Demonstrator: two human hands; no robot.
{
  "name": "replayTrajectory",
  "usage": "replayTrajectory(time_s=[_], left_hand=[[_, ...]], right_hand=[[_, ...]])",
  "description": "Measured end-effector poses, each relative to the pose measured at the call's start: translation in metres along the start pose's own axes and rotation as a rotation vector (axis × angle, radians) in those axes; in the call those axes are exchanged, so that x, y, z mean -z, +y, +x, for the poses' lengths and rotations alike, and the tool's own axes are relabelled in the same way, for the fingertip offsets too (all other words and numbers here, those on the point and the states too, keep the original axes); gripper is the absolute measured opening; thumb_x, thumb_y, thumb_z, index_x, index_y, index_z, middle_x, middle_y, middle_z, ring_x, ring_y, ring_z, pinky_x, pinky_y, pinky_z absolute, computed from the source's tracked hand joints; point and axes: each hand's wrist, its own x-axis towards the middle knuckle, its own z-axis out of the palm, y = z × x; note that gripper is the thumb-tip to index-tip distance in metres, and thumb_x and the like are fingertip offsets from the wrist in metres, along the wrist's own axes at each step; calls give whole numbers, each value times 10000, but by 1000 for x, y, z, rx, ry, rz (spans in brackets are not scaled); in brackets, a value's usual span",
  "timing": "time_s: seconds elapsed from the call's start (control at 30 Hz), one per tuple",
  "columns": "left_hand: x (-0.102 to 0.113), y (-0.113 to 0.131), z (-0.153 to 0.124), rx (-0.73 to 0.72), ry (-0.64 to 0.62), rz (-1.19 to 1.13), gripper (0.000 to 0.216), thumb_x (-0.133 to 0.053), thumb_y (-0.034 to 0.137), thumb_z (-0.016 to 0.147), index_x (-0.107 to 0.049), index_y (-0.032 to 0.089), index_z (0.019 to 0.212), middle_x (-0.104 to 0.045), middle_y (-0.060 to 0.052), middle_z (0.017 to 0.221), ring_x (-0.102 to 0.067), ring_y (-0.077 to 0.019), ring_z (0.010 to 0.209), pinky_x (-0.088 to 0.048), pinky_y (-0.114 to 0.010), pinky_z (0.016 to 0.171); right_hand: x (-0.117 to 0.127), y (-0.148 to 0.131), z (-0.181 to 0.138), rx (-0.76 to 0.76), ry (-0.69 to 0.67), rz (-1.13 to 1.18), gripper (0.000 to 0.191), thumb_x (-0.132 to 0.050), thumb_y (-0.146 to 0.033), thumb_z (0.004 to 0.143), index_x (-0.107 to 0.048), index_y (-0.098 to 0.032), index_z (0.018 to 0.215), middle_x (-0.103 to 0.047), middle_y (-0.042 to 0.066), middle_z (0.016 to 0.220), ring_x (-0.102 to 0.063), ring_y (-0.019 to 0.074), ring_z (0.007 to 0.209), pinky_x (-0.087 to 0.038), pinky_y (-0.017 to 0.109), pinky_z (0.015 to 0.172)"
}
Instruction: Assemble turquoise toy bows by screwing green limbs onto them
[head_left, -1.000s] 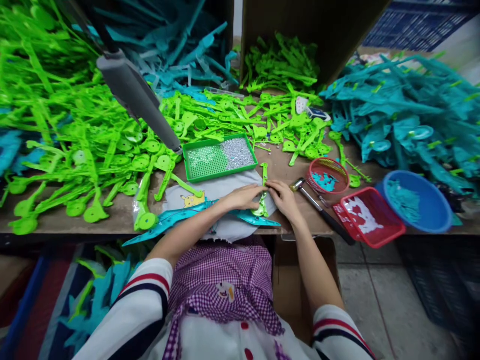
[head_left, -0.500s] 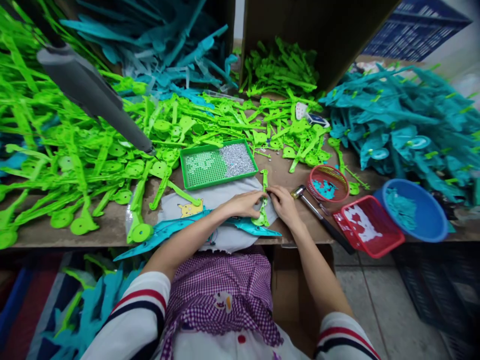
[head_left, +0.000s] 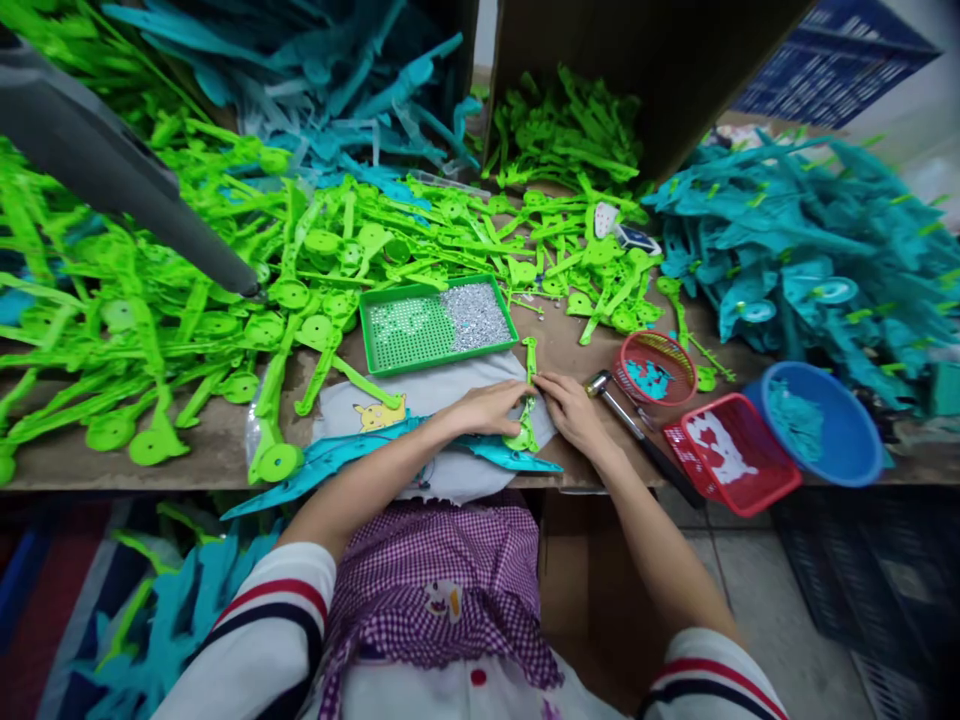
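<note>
A long teal plastic part lies across a pale cloth at the table's front edge. On its right portion stands a small lime-green plastic lever, reaching away from me. My left hand has its fingers curled against the lever's left side, gripping it. From the right, my right hand presses its fingertips to the same lever near its middle. The fingertips meet closely there, so any small piece between them is hidden.
Behind the cloth sits a green tray of small metal pieces. A hammer, red basket, red box and blue basin stand right. Lime-green parts and teal parts are heaped around. A grey tool hangs upper left.
Both hands stay at the lime-green lever with hardly any movement. The hanging grey tool has shifted left and up in the view.
</note>
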Motion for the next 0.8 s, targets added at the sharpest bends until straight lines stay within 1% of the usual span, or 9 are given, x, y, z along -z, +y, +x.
replayTrajectory(time_s=[0.13, 0.2, 0.27, 0.33, 0.4, 0.43, 0.53, 0.63, 0.8], left_hand=[[0, 2, -1, 10, 2, 1, 686, -644, 264, 797, -434, 202, 1447, -594, -101, 1351, -593, -260, 1208, -483, -381, 1018], [0, 2, -2, 1, 3, 6, 685, -649, 270, 802, -432, 188, 1447, -575, -118, 1391, -584, -264, 1233, -475, -386, 1043], [0, 1, -2, -14, 11, 11, 675, -652, 271, 804, -438, 187, 1439, -567, -121, 1406, -581, -265, 1243, -469, -387, 1057], [0, 0, -2, -23, 17, 4, 666, -653, 268, 803, -442, 201, 1431, -575, -106, 1396, -588, -259, 1232, -476, -382, 1047], [0, -1, -2, -25, 18, -7, 665, -658, 258, 796, -445, 212, 1424, -579, -95, 1392, -593, -257, 1220, -484, -379, 1034], [0, -1, -2, -26, 18, -13, 666, -661, 253, 793, -447, 211, 1422, -576, -95, 1395, -593, -260, 1219, -485, -382, 1033], [0, -1, -2, -35, 16, -26, 664, -670, 245, 791, -451, 193, 1416, -566, -110, 1405, -591, -274, 1226, -480, -401, 1045], [1, 1, -3, -35, 15, -27, 650, -667, 238, 798, -451, 191, 1410, -584, -111, 1375, -589, -270, 1227, -474, -400, 1053], [4, 5, -4, -5, 0, -30, 648, -663, 239, 804, -446, 203, 1413, -610, -97, 1330, -593, -257, 1209, -480, -374, 1032]], right_hand=[[8, -14, 3, -29, -139, -304, 478, -426, -145, 962, -582, -199, 1411, -648, 162, 1371, -629, 311, 1113, -508, 467, 864], [14, -17, 6, -23, -172, -346, 483, -426, -130, 955, -587, -191, 1406, -662, 174, 1340, -642, 314, 1073, -508, 471, 861], [20, -14, 9, -10, -156, -230, 455, -427, -134, 960, -618, -203, 1368, -696, 156, 1260, -653, 291, 1057, -519, 457, 901], [24, -8, 13, -4, -112, -6, 416, -430, -154, 970, -647, -232, 1317, -720, 114, 1176, -665, 252, 1049, -538, 422, 931], [26, -4, 15, 0, -76, 182, 409, -422, -154, 970, -659, -259, 1286, -721, 80, 1140, -674, 223, 1049, -554, 402, 943], [26, -3, 15, 2, -69, 231, 417, -416, -145, 964, -662, -267, 1278, -716, 73, 1144, -673, 218, 1060, -557, 405, 951], [23, -5, 14, 0, -70, 248, 438, -408, -118, 939, -682, -265, 1247, -698, 85, 1183, -659, 228, 1115, -549, 435, 990], [21, -5, 16, -28, -64, 249, 399, -429, -131, 934, -708, -259, 1189, -706, 90, 1165, -661, 236, 1110, -544, 452, 1000], [22, 5, 20, -127, 9, 390, 260, -480, -201, 940, -730, -236, 1005, -742, 60, 990, -696, 207, 938, -580, 396, 875]])
